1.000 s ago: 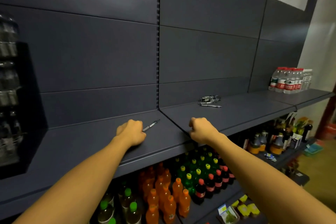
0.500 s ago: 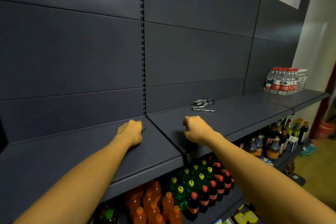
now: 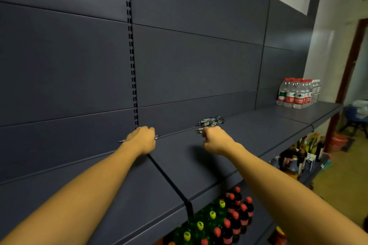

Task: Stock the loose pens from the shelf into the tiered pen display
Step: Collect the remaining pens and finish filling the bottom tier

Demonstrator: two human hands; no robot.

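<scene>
In the head view, the left hand (image 3: pixel 141 139) curls round a pen (image 3: pixel 156 137) as before, while the right hand (image 3: pixel 216 139), fingers curled, has reached the pens (image 3: pixel 211 121) on the shelf (image 3: pixel 258 135), apparently pinching one; the display has left view.

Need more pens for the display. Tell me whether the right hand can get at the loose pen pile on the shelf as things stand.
Probably yes. The right hand hangs just short of the pen pile on the shelf, nothing between them. Its fingers are curled, so they would likely need to open first.
</scene>
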